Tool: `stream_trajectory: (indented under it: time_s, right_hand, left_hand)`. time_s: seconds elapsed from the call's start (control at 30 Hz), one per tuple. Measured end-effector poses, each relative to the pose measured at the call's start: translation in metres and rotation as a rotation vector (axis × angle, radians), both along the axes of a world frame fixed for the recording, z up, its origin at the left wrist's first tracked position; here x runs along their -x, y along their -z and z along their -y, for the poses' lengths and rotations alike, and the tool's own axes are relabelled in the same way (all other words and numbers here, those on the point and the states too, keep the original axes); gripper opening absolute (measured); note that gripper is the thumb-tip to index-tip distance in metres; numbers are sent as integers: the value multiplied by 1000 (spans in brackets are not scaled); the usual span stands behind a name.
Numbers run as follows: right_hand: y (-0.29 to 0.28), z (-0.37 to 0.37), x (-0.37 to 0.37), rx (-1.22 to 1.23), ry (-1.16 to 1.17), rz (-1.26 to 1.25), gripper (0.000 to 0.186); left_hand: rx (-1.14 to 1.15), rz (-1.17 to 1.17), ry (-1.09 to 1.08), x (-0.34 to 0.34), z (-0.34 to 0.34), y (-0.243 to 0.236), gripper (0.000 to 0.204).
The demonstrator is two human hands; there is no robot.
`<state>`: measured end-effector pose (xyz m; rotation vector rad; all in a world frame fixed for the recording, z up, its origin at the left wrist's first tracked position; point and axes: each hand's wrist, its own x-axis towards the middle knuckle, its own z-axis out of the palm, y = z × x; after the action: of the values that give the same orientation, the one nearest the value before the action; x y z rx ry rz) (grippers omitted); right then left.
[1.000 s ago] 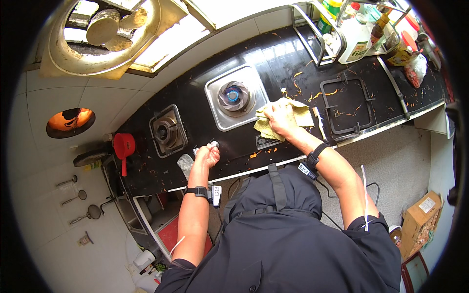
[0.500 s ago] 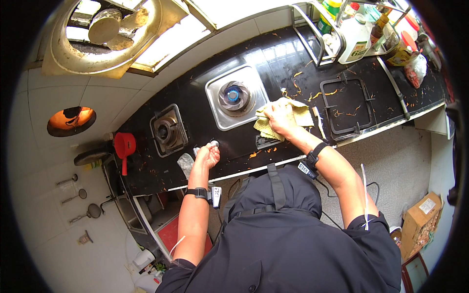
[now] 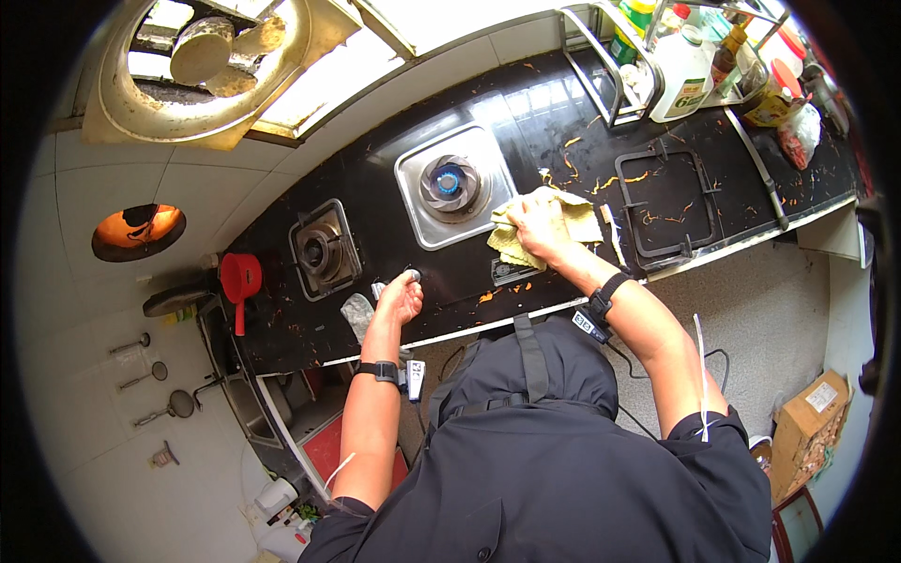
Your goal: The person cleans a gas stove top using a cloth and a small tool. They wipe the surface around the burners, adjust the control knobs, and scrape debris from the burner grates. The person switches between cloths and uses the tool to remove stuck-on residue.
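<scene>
My left hand (image 3: 402,298) is closed around a silver stove knob (image 3: 413,276) at the front of the black cooktop (image 3: 450,291). My right hand (image 3: 538,225) presses a yellow cloth (image 3: 583,220) onto the surface, fingers bunched into it. Beyond and between the hands is a burner (image 3: 450,184) on a square steel plate, blue showing at its centre; whether that is flame I cannot tell. A second, smaller burner (image 3: 323,249) stands to the left. Beside my left wrist lies a grey cloth (image 3: 357,315). A brush (image 3: 612,235) rests just right of the yellow cloth.
A square black pan support (image 3: 664,202) lies on the right, with orange scraps scattered around it. Bottles and a white jug (image 3: 683,80) crowd a metal rack (image 3: 610,117) at the back right. At the left end sits a red dipper (image 3: 240,278). A cardboard box (image 3: 809,427) is at lower right.
</scene>
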<state>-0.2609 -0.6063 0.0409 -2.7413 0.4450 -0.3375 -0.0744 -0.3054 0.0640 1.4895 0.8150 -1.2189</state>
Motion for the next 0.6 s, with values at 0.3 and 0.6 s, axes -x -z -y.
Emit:
stream_trajectory:
  time_s: [0.3,0.6]
  right_hand:
    - [4,0,0,86,23,84,20]
    - [1,0,-1,64,21,105,20]
  left_hand:
    - [-49,74,84,1,2,0,28]
    - [-429,423,490,-2,0,15,20]
